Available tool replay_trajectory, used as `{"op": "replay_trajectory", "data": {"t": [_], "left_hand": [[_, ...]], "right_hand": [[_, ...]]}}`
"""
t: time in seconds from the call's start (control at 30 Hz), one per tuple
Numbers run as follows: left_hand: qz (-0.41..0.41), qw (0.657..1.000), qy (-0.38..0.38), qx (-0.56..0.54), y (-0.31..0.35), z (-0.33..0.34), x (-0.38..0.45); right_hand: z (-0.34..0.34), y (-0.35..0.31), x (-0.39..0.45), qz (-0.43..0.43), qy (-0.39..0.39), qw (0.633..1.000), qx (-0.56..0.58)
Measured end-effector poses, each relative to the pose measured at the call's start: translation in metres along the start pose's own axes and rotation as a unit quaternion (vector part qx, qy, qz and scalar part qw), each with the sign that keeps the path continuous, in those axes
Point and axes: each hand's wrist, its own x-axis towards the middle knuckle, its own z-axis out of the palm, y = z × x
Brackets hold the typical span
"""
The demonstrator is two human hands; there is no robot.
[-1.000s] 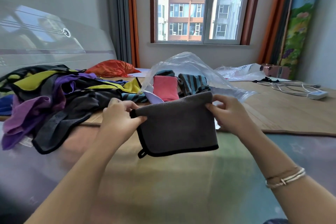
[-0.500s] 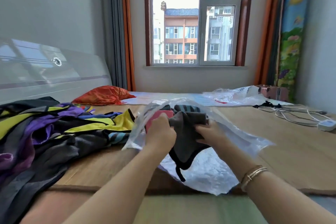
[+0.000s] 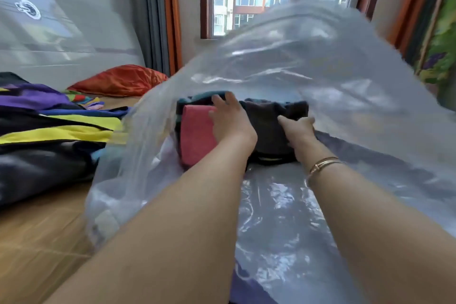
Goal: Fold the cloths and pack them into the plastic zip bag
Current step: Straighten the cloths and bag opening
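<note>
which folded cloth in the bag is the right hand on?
The grey cloth, rightmost in the bag; right hand grips it. Pink cloth sits left.

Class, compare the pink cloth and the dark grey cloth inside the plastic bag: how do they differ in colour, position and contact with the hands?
Colour: the pink cloth is bright; the dark grey cloth is nearly black.
Position: the pink cloth lies left, the dark grey cloth right of it.
Contact: the right hand rests on the dark grey cloth; the left hand lies between the two cloths.
Shared: both sit folded inside the plastic bag.
</note>
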Motion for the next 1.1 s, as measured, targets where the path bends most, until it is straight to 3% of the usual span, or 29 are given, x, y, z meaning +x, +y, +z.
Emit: {"op": "replay_trajectory", "data": {"t": [0.07,0.13,0.2,0.3,0.4,0.7,0.93,1.1], "left_hand": [[0.047,0.992,-0.086,0.073,-0.009,0.011,0.001],[0.047,0.970,-0.187,0.144,-0.019,0.019,-0.003],[0.040,0.957,-0.235,0.168,-0.027,0.018,-0.001],[0.050,0.947,-0.273,0.164,-0.037,0.012,0.004],[0.048,0.932,-0.313,0.176,-0.049,0.005,0.004],[0.080,0.922,-0.326,0.194,-0.055,-0.001,0.003],[0.075,0.929,-0.307,0.191,-0.044,-0.049,-0.049],[0.110,0.956,-0.246,0.113,-0.047,-0.111,-0.127]], "right_hand": [[0.011,0.009,0.004,-0.070,-0.046,0.984,-0.158],[0.023,0.020,0.000,-0.150,-0.071,0.942,-0.291],[0.033,0.024,-0.007,-0.163,-0.090,0.906,-0.380],[0.042,0.023,-0.007,-0.129,-0.150,0.870,-0.451],[0.044,0.027,0.002,-0.136,-0.157,0.855,-0.474],[0.052,0.024,0.009,-0.126,-0.159,0.835,-0.511],[0.006,-0.012,-0.084,-0.162,-0.205,0.836,-0.482],[-0.032,-0.017,-0.164,-0.205,-0.194,0.845,-0.455]]}}
